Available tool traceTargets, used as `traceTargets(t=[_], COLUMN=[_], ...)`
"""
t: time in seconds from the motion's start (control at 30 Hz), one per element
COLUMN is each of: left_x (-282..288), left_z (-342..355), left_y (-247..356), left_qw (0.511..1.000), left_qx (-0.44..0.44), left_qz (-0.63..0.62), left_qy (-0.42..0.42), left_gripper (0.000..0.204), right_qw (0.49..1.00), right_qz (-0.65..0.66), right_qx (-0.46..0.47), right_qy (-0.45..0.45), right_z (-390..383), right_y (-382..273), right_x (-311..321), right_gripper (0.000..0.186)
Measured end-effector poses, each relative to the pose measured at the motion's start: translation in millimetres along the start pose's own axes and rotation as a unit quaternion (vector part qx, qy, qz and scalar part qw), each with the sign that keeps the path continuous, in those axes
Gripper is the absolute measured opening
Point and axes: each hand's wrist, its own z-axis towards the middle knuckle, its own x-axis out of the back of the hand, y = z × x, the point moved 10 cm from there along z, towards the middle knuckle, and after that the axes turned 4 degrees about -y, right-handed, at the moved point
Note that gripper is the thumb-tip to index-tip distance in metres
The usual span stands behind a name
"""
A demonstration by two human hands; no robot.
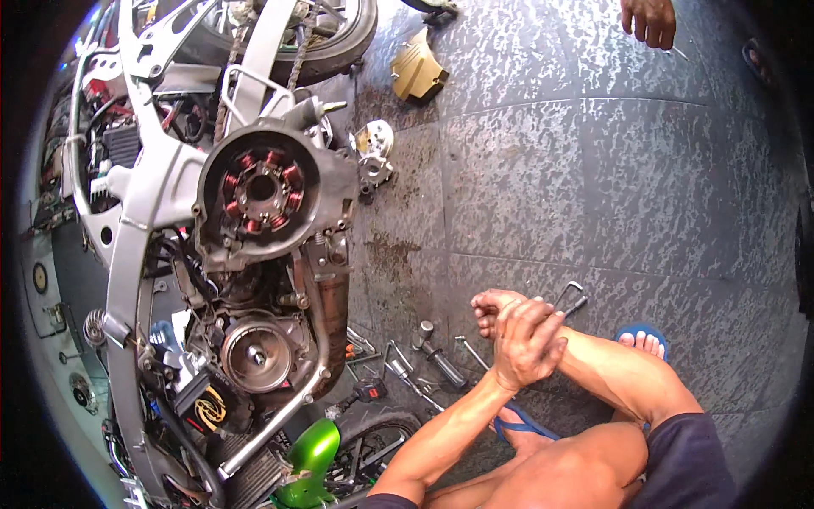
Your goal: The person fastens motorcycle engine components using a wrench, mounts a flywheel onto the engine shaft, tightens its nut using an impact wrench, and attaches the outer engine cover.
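Note:
My left hand point(527, 341) lies across my right wrist, its fingers closed around it. My right hand point(495, 310) is just beyond, fingers loosely curled in, and I see nothing in them; my left hand partly covers it. Both hands are over the dark tiled floor, close to several metal hand tools. A hammer-like tool with a black grip point(441, 365) lies to their left. Farther left is the opened motorcycle engine, with a ring of copper coils point(263, 188) in its upper housing and a round metal rotor point(257, 351) below. Neither hand touches the engine.
The grey motorcycle frame point(136, 246) fills the left side. A gold cover point(420, 68) and a metal part point(374, 153) lie on the wet-streaked floor. A green panel point(314, 458) is at the lower left. Another person's hand point(649, 21) hangs at the upper right.

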Motion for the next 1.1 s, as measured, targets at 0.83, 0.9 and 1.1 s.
traceTargets(t=[0.83, 0.9, 1.1], left_x=[150.9, 160.6, 165.5], left_z=[-85.5, -87.5, -85.7], left_y=[-418.0, -416.5, -386.4], left_qw=[0.747, 0.742, 0.794], left_qx=[0.607, 0.588, 0.447], left_qz=[0.11, 0.202, 0.265], left_qy=[0.248, 0.251, 0.316], left_gripper=[0.055, 0.054, 0.043], right_qw=[0.988, 0.987, 0.985], right_qz=[-0.151, -0.157, -0.172], right_qx=[-0.011, -0.011, 0.012], right_qy=[-0.006, 0.013, 0.019], right_z=[-13.9, -17.2, -30.6], right_y=[-159.7, -159.7, -159.7], right_x=[14.7, 26.2, 33.1], right_gripper=[0.03, 0.027, 0.026])
